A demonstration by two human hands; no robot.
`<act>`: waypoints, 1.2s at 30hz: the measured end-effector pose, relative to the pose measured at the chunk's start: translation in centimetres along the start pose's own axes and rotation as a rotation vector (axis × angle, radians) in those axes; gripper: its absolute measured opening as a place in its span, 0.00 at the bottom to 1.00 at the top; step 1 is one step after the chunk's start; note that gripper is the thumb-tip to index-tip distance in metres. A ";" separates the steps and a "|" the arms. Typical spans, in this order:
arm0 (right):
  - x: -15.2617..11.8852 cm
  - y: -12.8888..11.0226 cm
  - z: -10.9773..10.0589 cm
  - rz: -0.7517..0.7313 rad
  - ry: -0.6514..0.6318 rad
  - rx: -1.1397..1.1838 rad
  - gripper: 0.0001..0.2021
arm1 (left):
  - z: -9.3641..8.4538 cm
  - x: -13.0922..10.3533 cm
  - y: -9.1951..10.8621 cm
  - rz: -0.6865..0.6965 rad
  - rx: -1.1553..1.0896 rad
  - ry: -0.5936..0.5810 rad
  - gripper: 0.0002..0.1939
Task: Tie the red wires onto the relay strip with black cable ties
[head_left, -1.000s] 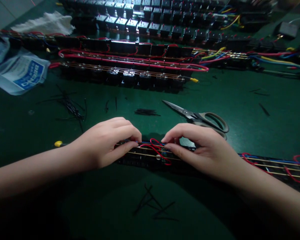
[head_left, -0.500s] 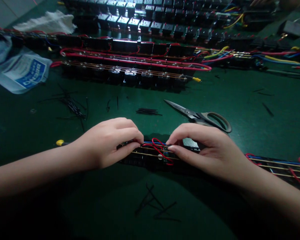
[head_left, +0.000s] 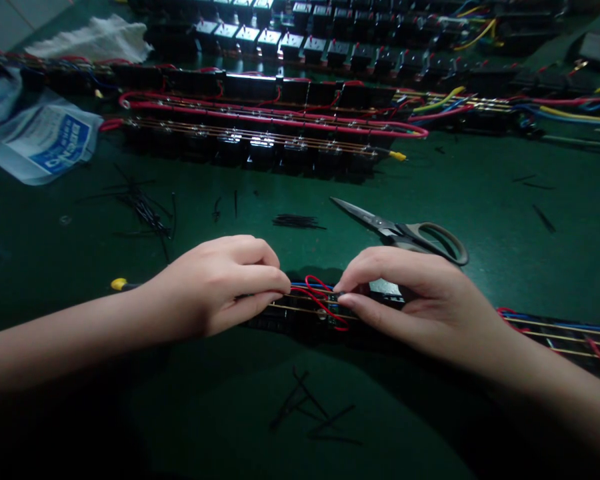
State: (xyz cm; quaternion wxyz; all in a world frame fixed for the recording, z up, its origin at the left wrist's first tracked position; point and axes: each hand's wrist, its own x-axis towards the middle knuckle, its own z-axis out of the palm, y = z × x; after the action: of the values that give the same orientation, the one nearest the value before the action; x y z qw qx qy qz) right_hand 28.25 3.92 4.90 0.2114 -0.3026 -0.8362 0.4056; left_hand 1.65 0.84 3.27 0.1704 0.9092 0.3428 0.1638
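A long, narrow black assembly point(head_left: 300, 319) lies across the bench in front of me, with brass-coloured rods along it. My left hand point(head_left: 235, 283) pinches at its back edge, where a red wire point(head_left: 313, 285) and a blue wire come out by the fingertips. Just to the right, thumb and forefinger of my right hand point(head_left: 410, 287) are closed on a small dark piece, too small to name. Between the hands the red wire makes a loop beside a small green circuit board point(head_left: 333, 305). Both palms hide parts of the assembly.
Scissors point(head_left: 395, 230) lie behind my right hand. Short black strips point(head_left: 299, 221) are scattered over the green bench point(head_left: 220, 413). Farther back stand rows of black modules point(head_left: 260, 143) with red cables, a plastic bag point(head_left: 43, 143) and a white cloth point(head_left: 95, 41).
My left fingertips have shifted slightly right along the wires, the forefinger reaching farther over the thumb. The right hand keeps its pinch. The whole view has moved a little.
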 end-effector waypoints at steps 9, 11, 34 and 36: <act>0.2 0.2 0.1 -0.096 -0.010 0.016 0.03 | 0.1 -0.3 -0.1 0.023 0.003 0.014 0.12; 0.1 0.2 0.1 -0.121 -0.009 0.018 0.03 | 0.1 -0.2 0.0 0.034 0.002 0.021 0.12; -1.1 -1.2 -0.2 -0.077 0.241 -0.118 0.04 | -0.4 0.2 0.0 -0.078 0.038 -0.133 0.11; -1.2 -1.2 -0.2 -0.090 0.271 -0.140 0.05 | -0.9 0.1 0.1 -0.110 0.070 -0.164 0.09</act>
State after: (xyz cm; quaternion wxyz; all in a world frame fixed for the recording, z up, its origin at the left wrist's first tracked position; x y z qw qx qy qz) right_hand 28.81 2.61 5.87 0.3185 -0.3306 -0.8391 0.2919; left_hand 1.41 1.06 4.10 0.1749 0.9047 0.3827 0.0674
